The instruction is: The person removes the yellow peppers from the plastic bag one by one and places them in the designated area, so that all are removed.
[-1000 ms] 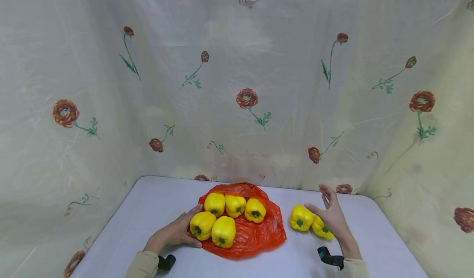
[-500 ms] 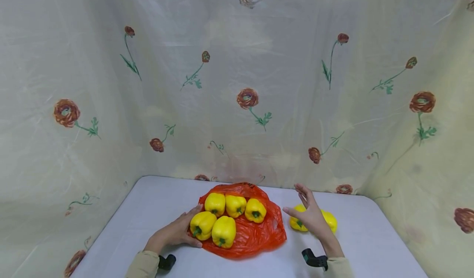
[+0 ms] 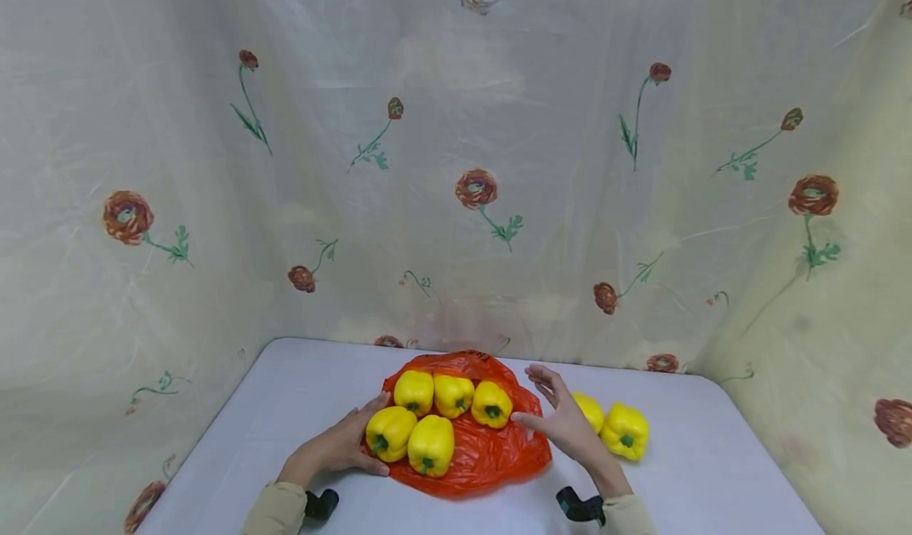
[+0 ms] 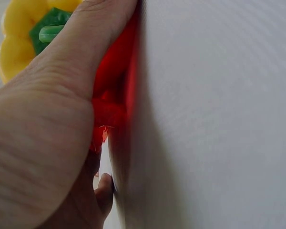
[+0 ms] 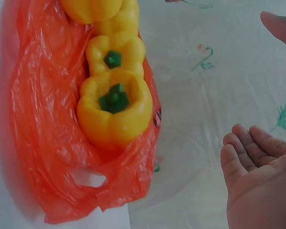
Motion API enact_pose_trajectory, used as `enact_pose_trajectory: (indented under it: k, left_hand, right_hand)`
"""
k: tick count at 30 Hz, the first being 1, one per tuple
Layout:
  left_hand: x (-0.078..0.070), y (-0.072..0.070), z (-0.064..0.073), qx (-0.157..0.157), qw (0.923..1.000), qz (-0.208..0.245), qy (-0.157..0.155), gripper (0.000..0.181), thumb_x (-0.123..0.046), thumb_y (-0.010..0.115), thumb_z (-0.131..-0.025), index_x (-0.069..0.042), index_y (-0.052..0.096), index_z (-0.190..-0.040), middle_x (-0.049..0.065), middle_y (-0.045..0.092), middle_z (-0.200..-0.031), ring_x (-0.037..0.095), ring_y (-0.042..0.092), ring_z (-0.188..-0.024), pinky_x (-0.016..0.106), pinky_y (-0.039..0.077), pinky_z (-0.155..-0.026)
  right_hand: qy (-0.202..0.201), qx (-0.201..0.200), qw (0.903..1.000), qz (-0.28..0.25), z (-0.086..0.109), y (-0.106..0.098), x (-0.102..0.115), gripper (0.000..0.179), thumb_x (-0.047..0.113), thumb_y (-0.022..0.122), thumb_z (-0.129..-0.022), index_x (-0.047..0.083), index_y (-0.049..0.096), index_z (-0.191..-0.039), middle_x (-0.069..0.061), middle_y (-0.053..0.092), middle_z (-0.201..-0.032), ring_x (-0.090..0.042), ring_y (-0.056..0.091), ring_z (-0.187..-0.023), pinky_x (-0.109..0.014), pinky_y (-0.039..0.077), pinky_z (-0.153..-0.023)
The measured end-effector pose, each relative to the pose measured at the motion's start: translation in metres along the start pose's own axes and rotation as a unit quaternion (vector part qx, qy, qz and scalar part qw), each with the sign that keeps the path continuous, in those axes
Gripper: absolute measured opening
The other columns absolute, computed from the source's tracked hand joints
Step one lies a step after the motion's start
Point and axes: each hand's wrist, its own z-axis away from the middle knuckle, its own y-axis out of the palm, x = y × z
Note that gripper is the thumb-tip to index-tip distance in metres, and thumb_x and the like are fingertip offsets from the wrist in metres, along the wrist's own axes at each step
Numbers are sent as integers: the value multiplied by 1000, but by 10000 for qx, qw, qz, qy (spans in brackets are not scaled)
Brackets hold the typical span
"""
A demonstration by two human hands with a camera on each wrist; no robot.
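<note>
Several yellow bell peppers lie on a spread red plastic bag [image 3: 492, 460]. My left hand [image 3: 349, 444] grips the bag's left edge, thumb and fingers around the corner beside the front left bell pepper [image 3: 389, 428]. In the left wrist view, red film [image 4: 115, 71] shows behind the thumb. My right hand [image 3: 566, 424] hovers at the bag's right side with fingers spread and nothing in it, near the right bell pepper [image 3: 492, 405] on the bag. The right wrist view shows its palm [image 5: 267, 186] apart from the bag and a bell pepper [image 5: 117, 119].
Two more bell peppers stand on the white table [image 3: 299, 392] to the right: one in front [image 3: 625, 432], the other [image 3: 587, 410] partly behind my right hand. A flowered curtain [image 3: 541, 282] closes off the back and sides. Each wrist wears a black camera.
My right hand has moved left, from over the two loose bell peppers to the bag's right edge, uncovering the front loose one. My left hand, the bag and its bell peppers stay put.
</note>
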Motion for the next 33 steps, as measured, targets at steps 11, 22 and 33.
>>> enact_pose_trajectory:
  k: [11,22,33]
  left_hand:
    - [1,-1,-1,92,9998,-19,184,121,-61,79,-64,-24,10,-157,3,15,-163,40,16,-147,61,10,-118]
    - [5,0,0,81,9999,73,132,122,-62,79,-63,-25,11,-157,3,17,-163,42,16,-146,63,11,-117]
    - [-1,-1,-2,97,9995,24,284,121,-61,79,-64,-21,11,-157,4,16,-163,39,16,-147,62,10,-118]
  right_hand:
    - [218,140,9996,-150,-1,26,-2,86,41,83,-73,19,37,-142,-8,44,-145,-31,40,-136,-56,35,-112]
    - [91,310,9992,-214,0,36,-1,80,38,82,-75,17,38,-140,-8,45,-143,-32,40,-135,-55,34,-112]
    - [-64,847,9952,-480,-2,52,-4,77,33,78,-81,9,36,-141,-13,41,-144,-33,36,-135,-56,27,-116]
